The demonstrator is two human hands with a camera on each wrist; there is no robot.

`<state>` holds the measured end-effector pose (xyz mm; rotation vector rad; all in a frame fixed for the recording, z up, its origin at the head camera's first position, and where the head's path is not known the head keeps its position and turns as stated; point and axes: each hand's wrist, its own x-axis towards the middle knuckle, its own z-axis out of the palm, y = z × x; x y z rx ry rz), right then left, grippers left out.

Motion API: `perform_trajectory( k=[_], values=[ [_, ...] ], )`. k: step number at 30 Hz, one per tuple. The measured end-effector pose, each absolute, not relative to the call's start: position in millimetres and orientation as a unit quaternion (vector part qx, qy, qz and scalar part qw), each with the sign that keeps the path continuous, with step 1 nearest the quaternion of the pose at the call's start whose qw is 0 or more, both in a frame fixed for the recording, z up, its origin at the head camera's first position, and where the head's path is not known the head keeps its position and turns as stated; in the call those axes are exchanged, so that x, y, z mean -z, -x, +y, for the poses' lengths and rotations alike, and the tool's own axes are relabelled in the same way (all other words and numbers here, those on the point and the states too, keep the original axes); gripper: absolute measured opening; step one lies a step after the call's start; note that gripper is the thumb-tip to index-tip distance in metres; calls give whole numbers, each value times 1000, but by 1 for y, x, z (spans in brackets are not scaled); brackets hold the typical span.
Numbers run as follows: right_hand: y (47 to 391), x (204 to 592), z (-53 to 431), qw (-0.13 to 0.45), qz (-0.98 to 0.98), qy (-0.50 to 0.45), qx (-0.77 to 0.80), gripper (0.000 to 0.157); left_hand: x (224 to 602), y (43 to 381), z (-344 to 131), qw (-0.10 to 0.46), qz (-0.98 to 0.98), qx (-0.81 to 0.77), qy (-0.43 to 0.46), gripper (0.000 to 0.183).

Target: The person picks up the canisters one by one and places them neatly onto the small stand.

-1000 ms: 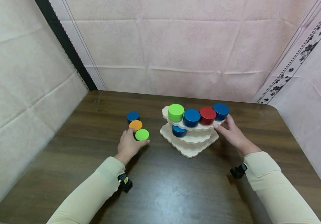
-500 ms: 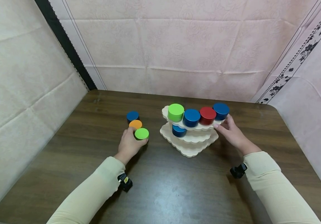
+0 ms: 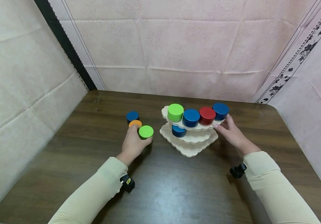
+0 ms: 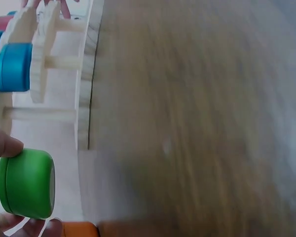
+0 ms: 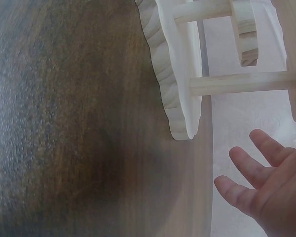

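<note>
My left hand [image 3: 133, 145] grips a round green tin [image 3: 146, 132] between thumb and fingers. In the left wrist view this green tin [image 4: 27, 182] is tipped on its side in frame, raised off the table. Behind the left hand stand an orange tin [image 3: 135, 123], partly hidden, and a blue tin [image 3: 132, 116]. My right hand [image 3: 234, 137] pinches the right corner of the top tier of a scalloped wooden stand [image 3: 188, 149]. Its other fingers [image 5: 251, 170] are spread beside the stand in the right wrist view.
The top tier bears a green tin [image 3: 175, 112], a blue tin [image 3: 191, 117], a red tin [image 3: 207, 115] and another blue tin [image 3: 220, 111]. One more blue tin [image 3: 178, 131] sits on the middle tier. Patterned cloth [image 3: 177, 56] hangs behind the brown table [image 3: 160, 193].
My left hand has lifted the green tin and moved it slightly right toward the stand, away from the orange tin. The right hand and the stand have stayed in place.
</note>
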<state>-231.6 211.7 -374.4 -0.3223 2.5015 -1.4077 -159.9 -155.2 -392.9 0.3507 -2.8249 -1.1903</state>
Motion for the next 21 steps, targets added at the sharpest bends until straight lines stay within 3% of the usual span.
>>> perform_trajectory(
  k=[21],
  values=[
    [232, 375, 213, 127, 857, 117, 486, 87, 378, 141, -111, 69, -913, 401, -31, 57]
  ],
)
